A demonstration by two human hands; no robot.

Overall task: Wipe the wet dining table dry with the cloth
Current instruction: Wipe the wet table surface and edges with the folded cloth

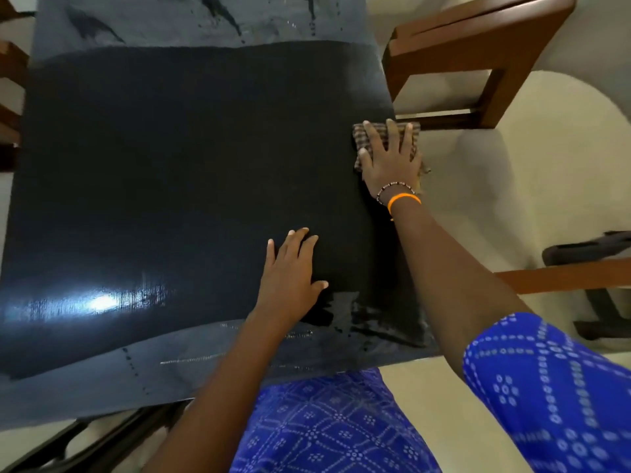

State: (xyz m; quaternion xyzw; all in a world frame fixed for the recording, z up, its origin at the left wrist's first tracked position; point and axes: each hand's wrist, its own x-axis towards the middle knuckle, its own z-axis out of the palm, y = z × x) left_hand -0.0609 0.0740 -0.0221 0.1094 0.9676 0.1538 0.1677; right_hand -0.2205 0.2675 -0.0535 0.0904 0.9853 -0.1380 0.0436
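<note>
A dark glossy dining table (170, 165) fills most of the view. A brown checked cloth (367, 131) lies at the table's right edge, partly hanging over it. My right hand (391, 158) presses flat on the cloth with fingers spread. Palm down, my left hand (292, 271) rests on the bare tabletop near the front, holding nothing. Water streaks and droplets show near the front edge (341, 315) and on the far end of the table (218, 11).
A wooden chair (478, 46) stands at the table's right, close to the cloth. Another wooden piece (563, 276) juts in at the right. Chair parts (10, 97) show along the left edge. A dark frame (102, 438) sits under the front left corner.
</note>
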